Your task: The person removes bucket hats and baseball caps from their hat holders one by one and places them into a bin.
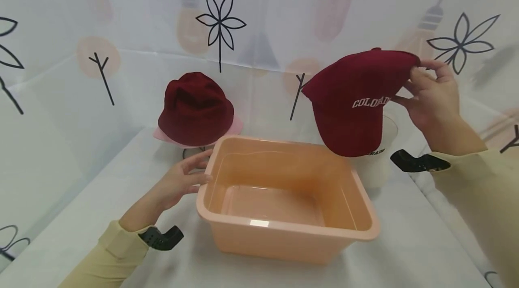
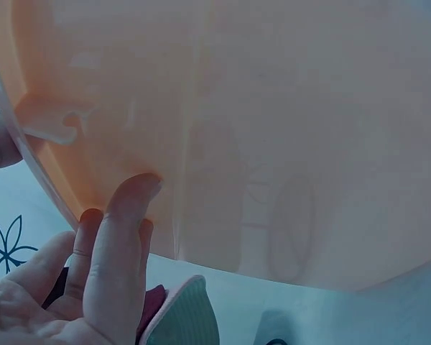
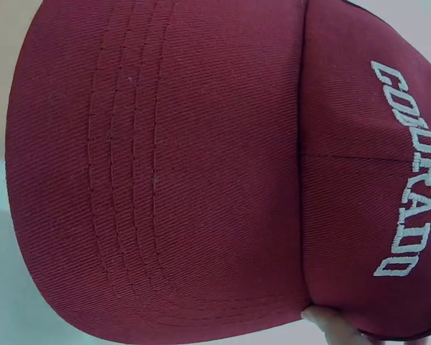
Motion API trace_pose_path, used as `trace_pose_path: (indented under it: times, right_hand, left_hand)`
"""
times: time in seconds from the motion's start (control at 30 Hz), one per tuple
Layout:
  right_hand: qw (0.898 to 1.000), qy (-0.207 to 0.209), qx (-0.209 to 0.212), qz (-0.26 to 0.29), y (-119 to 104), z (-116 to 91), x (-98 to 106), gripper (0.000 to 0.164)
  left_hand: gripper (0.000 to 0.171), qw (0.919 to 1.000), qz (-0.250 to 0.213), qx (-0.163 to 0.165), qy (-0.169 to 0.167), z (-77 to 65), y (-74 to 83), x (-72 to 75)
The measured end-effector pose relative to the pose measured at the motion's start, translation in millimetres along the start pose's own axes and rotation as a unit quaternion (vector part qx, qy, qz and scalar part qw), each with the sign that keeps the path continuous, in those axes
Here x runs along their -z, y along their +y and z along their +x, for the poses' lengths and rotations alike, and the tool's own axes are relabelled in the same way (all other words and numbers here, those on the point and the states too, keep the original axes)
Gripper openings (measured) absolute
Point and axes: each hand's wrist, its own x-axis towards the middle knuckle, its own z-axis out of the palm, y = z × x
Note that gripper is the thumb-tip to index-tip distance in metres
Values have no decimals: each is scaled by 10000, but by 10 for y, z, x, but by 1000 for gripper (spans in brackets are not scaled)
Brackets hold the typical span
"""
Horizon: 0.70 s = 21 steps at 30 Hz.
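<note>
My right hand point(image 1: 435, 94) grips a dark red baseball cap point(image 1: 348, 94) by its side edge, above the right rear corner of a peach plastic basin point(image 1: 288, 229). White letters reading COLORADO cross the cap's front, and its brim points down. The right wrist view shows the brim point(image 3: 165, 172) close up, with fingertips point(image 3: 330, 323) at the cap's lower edge. On the basin's left side, my left hand point(image 1: 176, 184) touches the rim and outer wall with extended fingers point(image 2: 115, 244). Inside the basin only its bare floor and walls show.
A dark red bucket hat point(image 1: 196, 110) sits over a pink brim point(image 1: 237, 126) on a wire stand at the back left. Behind the held cap, a cream cap point(image 1: 371, 166) with dark lettering is partly hidden. A patterned cloth point(image 1: 259, 22) hangs behind the white table point(image 1: 170, 265).
</note>
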Motion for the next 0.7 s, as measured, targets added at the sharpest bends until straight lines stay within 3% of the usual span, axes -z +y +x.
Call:
trace_pose_path:
  times: [0.33, 0.7]
  right_hand:
    - [9913, -1310, 85, 101, 288, -189, -181, 19]
    - [9854, -1644, -145, -428, 477, -338, -316, 17]
  left_hand:
    - [70, 10000, -63, -23, -14, -10, -2, 2]
    - [69, 10000, -40, -30, -28, 7, -17, 11]
